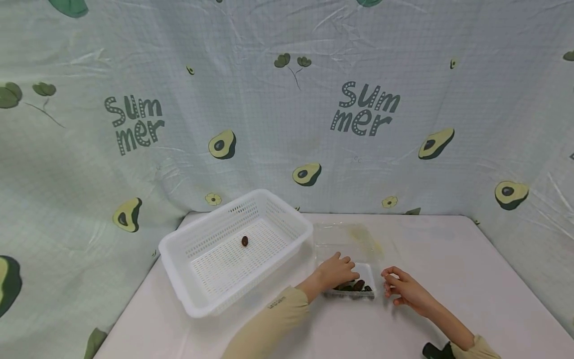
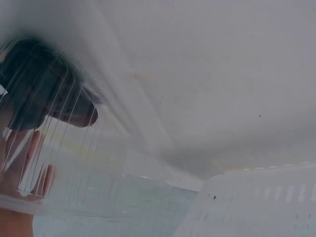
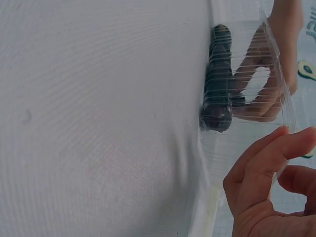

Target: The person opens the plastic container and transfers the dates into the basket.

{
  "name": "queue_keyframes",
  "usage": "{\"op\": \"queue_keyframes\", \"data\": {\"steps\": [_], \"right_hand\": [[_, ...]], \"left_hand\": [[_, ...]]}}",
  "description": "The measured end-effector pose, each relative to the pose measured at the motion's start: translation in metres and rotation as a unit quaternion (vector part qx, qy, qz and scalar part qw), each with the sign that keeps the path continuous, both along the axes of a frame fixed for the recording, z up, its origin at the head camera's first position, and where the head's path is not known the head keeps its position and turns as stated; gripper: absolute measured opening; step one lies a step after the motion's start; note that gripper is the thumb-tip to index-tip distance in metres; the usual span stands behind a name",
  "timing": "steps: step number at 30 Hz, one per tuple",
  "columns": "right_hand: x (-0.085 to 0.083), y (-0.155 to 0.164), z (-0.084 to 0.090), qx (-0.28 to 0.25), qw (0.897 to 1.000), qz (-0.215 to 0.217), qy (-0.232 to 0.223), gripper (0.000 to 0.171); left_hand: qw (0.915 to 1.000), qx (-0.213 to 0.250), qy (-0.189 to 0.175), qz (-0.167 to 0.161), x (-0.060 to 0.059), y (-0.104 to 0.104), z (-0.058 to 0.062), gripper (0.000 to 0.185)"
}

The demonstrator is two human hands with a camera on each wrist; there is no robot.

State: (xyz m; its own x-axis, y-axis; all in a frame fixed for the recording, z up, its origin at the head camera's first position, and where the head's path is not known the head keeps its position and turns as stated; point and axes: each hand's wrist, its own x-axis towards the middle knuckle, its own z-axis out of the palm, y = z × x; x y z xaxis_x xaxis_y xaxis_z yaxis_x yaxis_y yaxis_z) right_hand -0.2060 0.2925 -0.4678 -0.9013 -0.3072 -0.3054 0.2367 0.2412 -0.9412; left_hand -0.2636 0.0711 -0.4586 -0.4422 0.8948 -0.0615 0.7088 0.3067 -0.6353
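My left hand (image 1: 334, 273) reaches down into a clear plastic box (image 1: 365, 295) that holds several dark brown dates (image 1: 358, 285). Through the box wall in the right wrist view, its thumb and fingertips close around a dark date (image 3: 239, 100) rising from the pile. Just right of the box hovers my right hand (image 1: 405, 290), its fingers loosely bent and nothing visible in them. The right wrist view has those fingers (image 3: 261, 168) overlapping the box's edge, while the head view leaves a small gap. Another date (image 1: 244, 241) lies in the white basket (image 1: 287, 254).
The box's clear lid (image 1: 336, 239) lies folded back behind it. The basket's near wall stands left of the left forearm. A white cloth covers the table (image 1: 448, 259), and a printed curtain (image 1: 269, 109) hangs along its back and sides.
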Motion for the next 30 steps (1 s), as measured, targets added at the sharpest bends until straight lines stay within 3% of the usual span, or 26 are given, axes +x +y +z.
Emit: {"op": "queue_keyframes", "data": {"steps": [9,14,23,30], "right_hand": [[-0.001,0.001,-0.004,-0.001,1.000,0.000,0.005,0.044],[0.000,0.000,-0.005,-0.002,1.000,-0.002,0.004,0.044],[-0.001,-0.002,-0.005,0.001,1.000,-0.006,0.001,0.044],[-0.001,-0.001,-0.005,-0.001,1.000,-0.004,-0.003,0.041]], "left_hand": [[0.9995,0.012,0.019,-0.024,0.002,-0.008,0.006,0.033],[0.9989,0.022,0.026,-0.032,0.006,-0.015,0.018,0.032],[0.9946,0.071,0.056,-0.051,0.014,-0.032,0.054,0.024],[0.9897,0.117,0.057,-0.059,0.016,-0.046,0.083,0.022]]}}
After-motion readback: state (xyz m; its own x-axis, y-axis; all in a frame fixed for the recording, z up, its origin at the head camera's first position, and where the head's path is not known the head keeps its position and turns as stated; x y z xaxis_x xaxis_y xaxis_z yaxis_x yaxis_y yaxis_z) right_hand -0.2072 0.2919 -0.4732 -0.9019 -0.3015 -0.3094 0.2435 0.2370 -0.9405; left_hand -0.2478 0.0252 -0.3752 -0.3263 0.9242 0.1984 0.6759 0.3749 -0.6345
